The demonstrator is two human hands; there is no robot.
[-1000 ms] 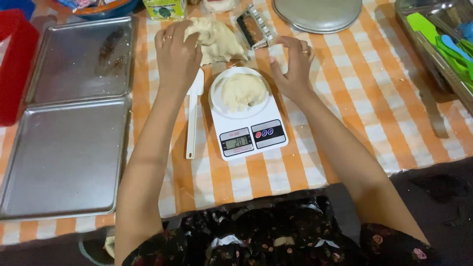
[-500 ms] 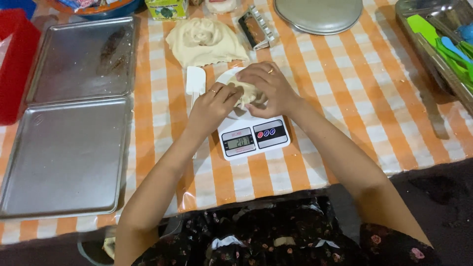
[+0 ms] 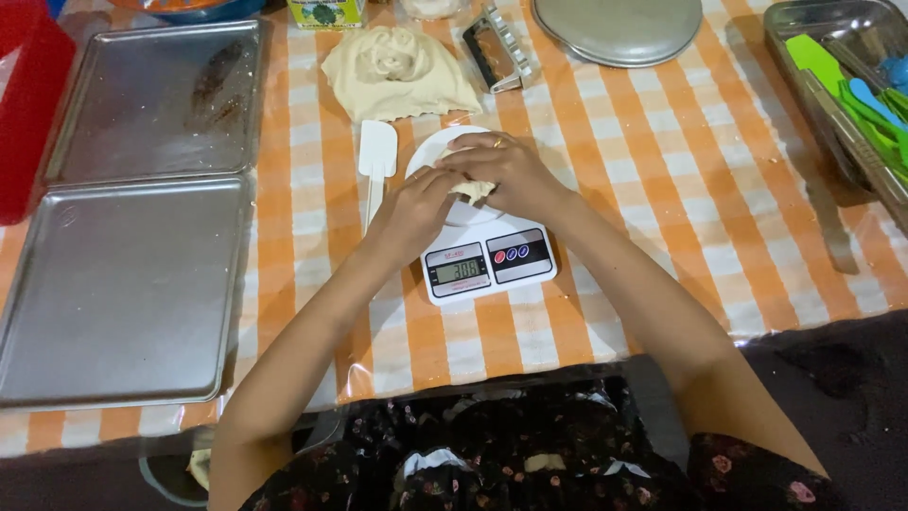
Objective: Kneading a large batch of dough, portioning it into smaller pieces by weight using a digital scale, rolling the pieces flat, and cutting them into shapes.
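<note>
Half a second back, both hands already down on the small dough piece on the scale; a second back, up at the big dough mound, fingers spread on it. Now closed in tighter over the piece, so pulling from the mound looks done and the portion is being handled on the scale.

Left hand (image 3: 409,210) cupped, fingers curled against the near-left side of the dough piece (image 3: 473,190). Right hand (image 3: 506,170) arched over the top, fingers bent down onto it, ring visible. Fingertips of both meeting over the piece, pressed together around it; only a small pale edge showing between them. Forearms angled in from below, converging at the scale (image 3: 484,254), wrists low.

Piece resting on the white round plate (image 3: 427,156) atop the scale, display lit. Big dough mound (image 3: 397,71) well apart, further up the checked worktop (image 3: 662,189). White spatula (image 3: 376,161) just beside the scale, left of it. Two metal trays (image 3: 123,293) at the left, round metal lid (image 3: 619,28) at the top, tray of coloured tools (image 3: 851,85) at the right.
</note>
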